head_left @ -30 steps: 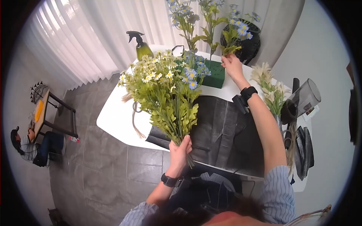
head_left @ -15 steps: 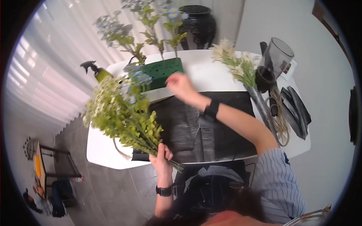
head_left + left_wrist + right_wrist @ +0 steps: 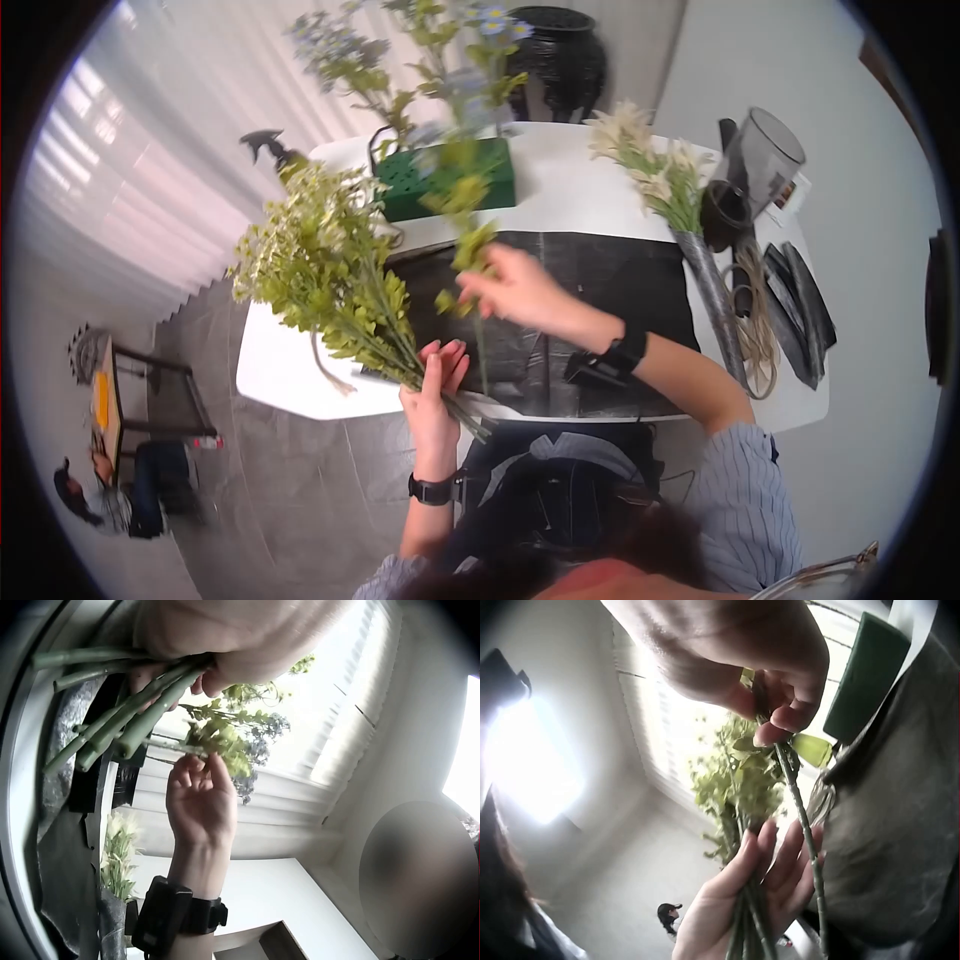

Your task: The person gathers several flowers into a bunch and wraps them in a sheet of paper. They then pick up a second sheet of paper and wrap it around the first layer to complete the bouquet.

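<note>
Left hand [image 3: 432, 400]: thumb and fingers clamped loosely on stems of white-flowered bunch [image 3: 325, 270], blooms towards eleven o'clock. Right hand [image 3: 520, 290], at one o'clock from left, pinches one leafy stem [image 3: 466, 193]; lower end hangs just beside the bunch. Foam block [image 3: 395, 200], twelve o'clock, on bench [image 3: 570, 190].

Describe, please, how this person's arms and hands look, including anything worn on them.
The left hand and right hand are ungloved. A black band circles each wrist; the right one carries a dark, boxy device. The sleeves are pale blue-grey with thin dark stripes, the right ending near the elbow.
</note>
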### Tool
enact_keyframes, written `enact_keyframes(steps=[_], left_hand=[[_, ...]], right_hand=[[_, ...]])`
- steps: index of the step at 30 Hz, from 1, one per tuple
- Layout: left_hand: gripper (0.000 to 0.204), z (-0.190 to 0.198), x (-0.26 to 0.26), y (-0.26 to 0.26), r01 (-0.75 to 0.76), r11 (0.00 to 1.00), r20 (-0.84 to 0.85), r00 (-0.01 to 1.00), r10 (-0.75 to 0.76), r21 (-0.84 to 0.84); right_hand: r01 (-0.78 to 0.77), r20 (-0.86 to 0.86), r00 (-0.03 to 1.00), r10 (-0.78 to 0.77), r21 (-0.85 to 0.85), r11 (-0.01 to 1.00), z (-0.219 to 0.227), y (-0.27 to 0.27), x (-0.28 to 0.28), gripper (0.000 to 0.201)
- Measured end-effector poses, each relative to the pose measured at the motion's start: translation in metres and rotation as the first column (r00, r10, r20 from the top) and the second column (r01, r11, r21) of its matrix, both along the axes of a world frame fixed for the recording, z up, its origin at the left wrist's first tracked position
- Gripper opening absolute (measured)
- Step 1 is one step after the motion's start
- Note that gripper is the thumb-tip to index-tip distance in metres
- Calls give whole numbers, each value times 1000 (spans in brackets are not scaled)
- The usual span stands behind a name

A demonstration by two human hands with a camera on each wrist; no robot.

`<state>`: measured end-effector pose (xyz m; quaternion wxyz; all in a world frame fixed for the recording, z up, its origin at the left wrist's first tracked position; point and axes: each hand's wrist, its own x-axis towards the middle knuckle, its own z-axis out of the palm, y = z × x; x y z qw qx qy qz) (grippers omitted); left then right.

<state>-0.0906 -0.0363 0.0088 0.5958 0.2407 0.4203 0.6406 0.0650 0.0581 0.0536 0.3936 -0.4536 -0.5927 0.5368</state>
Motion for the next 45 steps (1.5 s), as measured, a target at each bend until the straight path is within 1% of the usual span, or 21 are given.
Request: enact_keyframes(steps=[2, 3, 6, 13, 16, 17, 20, 21, 24, 28, 30, 32, 33, 34, 35, 36, 37, 38, 40, 43, 45], left_hand=[[29, 0, -3, 0, -1, 1000, -9, 1000, 1, 24], [29, 0, -4, 0, -6, 999, -6, 1000, 7, 33], [28, 1, -9, -1, -2, 999, 21, 1000, 1, 49], [31, -1, -10, 2, 9, 999, 49, 999, -11, 49], [33, 1, -9, 6, 28, 998, 54, 998, -32, 64], [36, 1, -10, 9, 43, 997, 54, 997, -46, 62], [37, 4, -8, 16, 99, 991, 80, 991, -106, 87], [36, 7, -6, 18, 119, 988, 109, 986, -130, 98], [36, 11, -3, 22, 163, 984, 153, 973, -173, 75], [32, 20, 0, 24, 229, 967, 141, 959, -244, 112], [32, 19, -1, 21, 219, 972, 142, 963, -230, 88], [33, 14, -3, 22, 250, 966, 138, 957, -257, 66], [33, 15, -2, 20, 248, 966, 129, 958, -256, 77], [33, 14, -3, 20, 242, 969, 105, 963, -247, 51], [34, 9, -3, 21, 255, 967, 79, 963, -256, 29], [37, 10, 1, 20, 203, 978, 81, 975, -206, 43], [37, 9, 3, 19, 191, 980, 65, 979, -194, 54], [38, 7, 4, 19, 169, 984, 47, 984, -172, 63], [39, 6, 2, 19, 172, 983, 18, 985, -173, 62], [42, 3, 2, 19, 169, 984, 3, 986, -169, 53], [43, 2, 2, 18, 160, 985, -10, 987, -160, 58]], right_hand=[[83, -52, 995, -79, 88, 993, -1, 10, 19, 26], [108, -107, 989, -103, 40, 993, -1, 14, 26, 26], [182, -187, 968, -169, 55, 982, 9, 19, 39, 24], [302, -303, 924, -233, 208, 930, 18, 28, 48, 21], [258, -313, 930, -191, 189, 947, 22, 22, 42, 20], [214, -303, 941, -152, 185, 959, 23, 19, 37, 22], [38, -193, 981, -26, 61, 997, 23, 13, 23, 25], [-31, -187, 982, 36, 27, 999, 21, 11, 16, 25], [-153, -130, 979, 155, 23, 988, 14, 6, -5, 24], [-170, -102, 980, 173, 32, 985, 16, -1, -20, 25], [-163, -84, 983, 165, 32, 986, 14, -1, -24, 24], [-106, -70, 992, 108, 36, 994, 11, 3, -24, 24], [-82, -53, 995, 83, 27, 996, 11, 2, -24, 24], [-100, 12, 995, 100, 5, 995, 15, 0, -23, 23], [-73, -14, 997, 74, 91, 993, 12, -1, -23, 23], [-34, 13, 999, 32, 146, 989, 16, -4, -21, 24], [-10, 45, 999, 2, 178, 984, 15, -4, -19, 24], [-7, 18, 1000, 4, 172, 985, 15, -4, -17, 24], [42, 0, 999, -43, 275, 960, 9, -2, -12, 23], [95, -68, 995, -79, 291, 952, 3, -4, -9, 23], [93, -67, 995, -76, 297, 951, 4, -6, -8, 23]])
